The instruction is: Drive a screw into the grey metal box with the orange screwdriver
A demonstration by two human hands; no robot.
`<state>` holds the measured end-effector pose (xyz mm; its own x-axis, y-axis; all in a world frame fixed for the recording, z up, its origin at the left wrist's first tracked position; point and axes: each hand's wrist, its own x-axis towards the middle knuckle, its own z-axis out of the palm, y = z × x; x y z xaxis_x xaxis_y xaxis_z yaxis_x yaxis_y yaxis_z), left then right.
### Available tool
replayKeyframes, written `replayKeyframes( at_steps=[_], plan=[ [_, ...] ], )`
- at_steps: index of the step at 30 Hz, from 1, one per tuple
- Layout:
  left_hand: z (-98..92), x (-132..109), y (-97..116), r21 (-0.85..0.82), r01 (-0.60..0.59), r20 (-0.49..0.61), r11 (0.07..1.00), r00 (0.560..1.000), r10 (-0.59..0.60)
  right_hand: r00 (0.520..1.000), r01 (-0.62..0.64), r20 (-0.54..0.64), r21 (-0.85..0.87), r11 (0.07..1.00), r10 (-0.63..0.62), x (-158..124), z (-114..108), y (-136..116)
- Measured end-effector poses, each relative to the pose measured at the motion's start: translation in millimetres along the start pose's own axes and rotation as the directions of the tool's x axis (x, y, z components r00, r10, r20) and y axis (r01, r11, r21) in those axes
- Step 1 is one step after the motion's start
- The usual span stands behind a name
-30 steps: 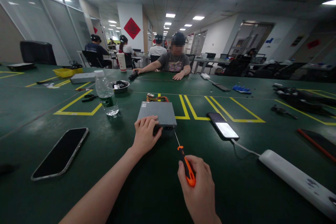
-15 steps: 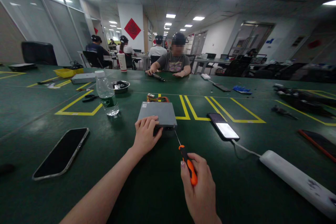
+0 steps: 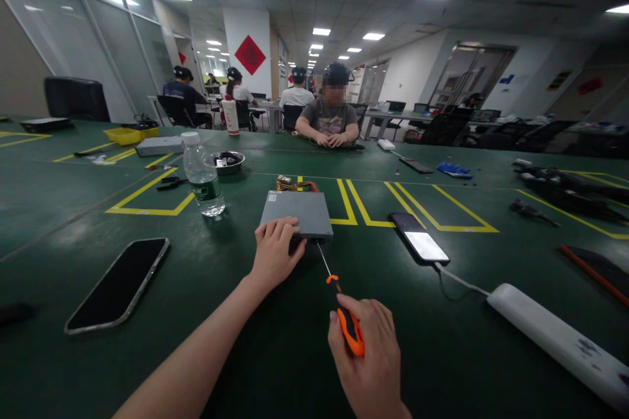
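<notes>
A grey metal computer power supply lies flat on the green table, a bundle of coloured cables behind it. My left hand grips its near left corner, fingers over the top and thumb at the front edge. In my right hand is an orange and black screwdriver, its handle between thumb and fingers. The thin shaft slants up to the left, and its tip is at the front face of the power supply. Whether the tip sits in a screw is too small to tell.
Left of the power supply stands a water bottle, with a metal bowl behind it. One phone lies at left, and a lit phone at right is cabled to a power strip. Across the table sits a person.
The screwdriver tip has shifted left along the power supply's front face, my right hand moving slightly left with it. Across the table, the person's hands have come together.
</notes>
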<state>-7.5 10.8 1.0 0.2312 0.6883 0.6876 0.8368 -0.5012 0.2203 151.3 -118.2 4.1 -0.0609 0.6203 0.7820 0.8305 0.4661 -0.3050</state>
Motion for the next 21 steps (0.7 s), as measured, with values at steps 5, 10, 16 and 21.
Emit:
replayKeyframes(
  at_steps=[5,10,16,21],
  plan=[
    [1.1,-0.3,-1.0,-0.003,0.003,-0.004,1.000,1.000,-0.003,0.997,-0.010,0.079,-0.018,1.000,0.012,1.1,5.5,-4.5],
    [1.4,-1.3,-1.2,-0.003,-0.003,0.005,1.000,1.000,0.003,0.991,-0.036,0.129,-0.011,0.999,0.037,-1.1,7.9,-2.8],
    [1.3,-0.8,-0.7,-0.007,0.000,-0.006,1.000,1.000,0.000,0.993,-0.028,0.118,-0.023,0.999,0.031,-1.2,8.2,-3.6],
    [1.0,-0.7,-0.6,-0.003,0.001,0.003,1.000,1.000,-0.001,0.990,-0.034,0.134,-0.009,0.999,0.035,-2.5,9.6,-2.7]
  ],
)
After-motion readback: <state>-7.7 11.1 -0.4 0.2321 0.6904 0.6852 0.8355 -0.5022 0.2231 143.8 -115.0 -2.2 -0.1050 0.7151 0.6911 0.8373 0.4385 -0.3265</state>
